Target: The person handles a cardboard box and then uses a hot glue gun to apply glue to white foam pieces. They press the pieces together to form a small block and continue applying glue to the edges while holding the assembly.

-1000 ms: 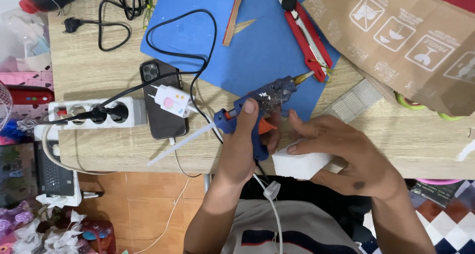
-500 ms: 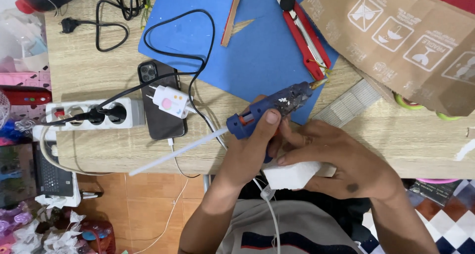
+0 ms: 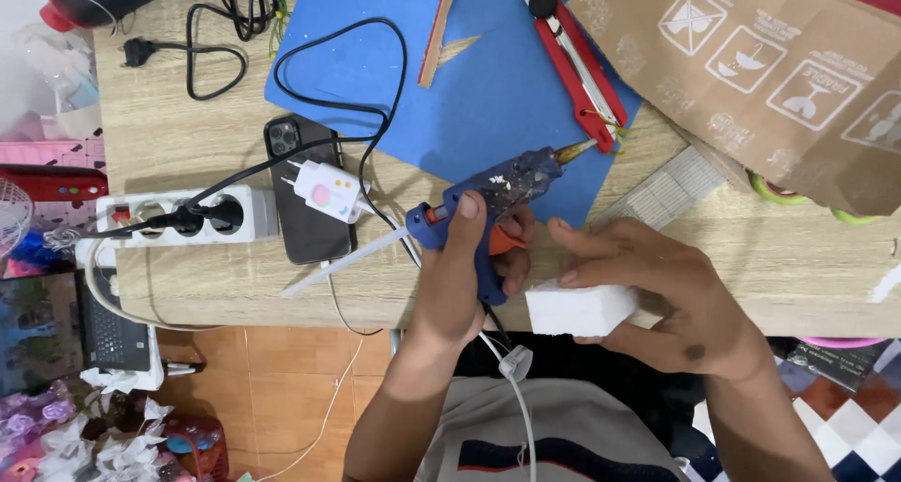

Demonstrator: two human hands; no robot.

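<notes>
- Two hands work over a wooden table [image 3: 788,257], each grasping one thing.
- Left of the left hand [image 3: 460,285]: one white power strip [image 3: 178,221], one dark phone [image 3: 305,200] with one white plug [image 3: 324,189] lying on it.
- The left hand is clenched round the handle of one blue glue gun [image 3: 497,196], a clear glue stick jutting out behind, nozzle aimed up and right, away from the body.
- Just right of it, the right hand [image 3: 671,290] grips one white foam block [image 3: 577,308] at the table's near edge.
- Judgement: to glue well, bring nozzle and block together, hold the block steady, keep fingers off the tip.
- Beyond the hands: one blue sheet [image 3: 488,78], one red cutter [image 3: 577,60], one brown cardboard piece [image 3: 779,78].
</notes>
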